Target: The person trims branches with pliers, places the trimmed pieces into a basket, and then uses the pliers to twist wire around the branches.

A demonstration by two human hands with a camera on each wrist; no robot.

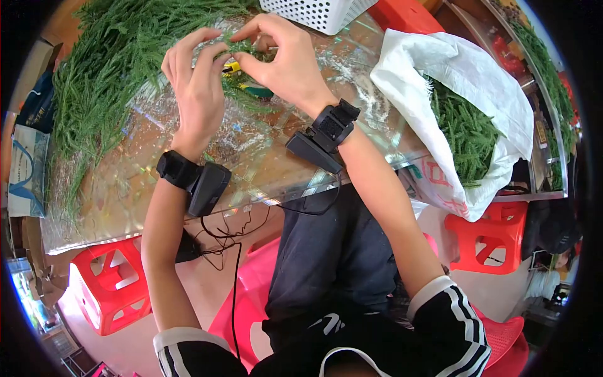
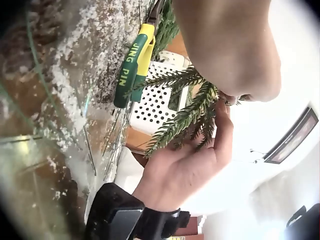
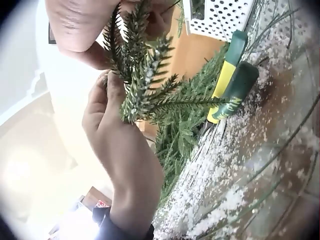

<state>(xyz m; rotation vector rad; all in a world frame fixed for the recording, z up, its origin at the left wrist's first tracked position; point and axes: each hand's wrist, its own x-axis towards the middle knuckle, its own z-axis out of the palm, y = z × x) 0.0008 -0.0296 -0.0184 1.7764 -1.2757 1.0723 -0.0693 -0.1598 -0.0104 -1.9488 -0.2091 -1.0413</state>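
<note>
Both hands are raised over the table, fingertips close together. My left hand (image 1: 200,88) and my right hand (image 1: 286,63) pinch the base of a small green artificial pine sprig (image 2: 187,105). In the right wrist view its frosted-looking needles (image 3: 145,85) spread out below the right hand (image 3: 80,25), and the left hand (image 3: 125,150) grips from the other side. Pliers (image 2: 131,72) with green and yellow handles, marked JING PIN, lie on the table beneath the hands. The fingers hide the exact spot where the stems meet.
A large heap of pine branches (image 1: 107,81) covers the table's left and back. A white perforated basket (image 1: 317,14) stands at the back. To the right, a white woven sack (image 1: 402,75) holds more greenery. White flakes (image 1: 370,100) litter the tabletop. Red stools (image 1: 487,239) stand below.
</note>
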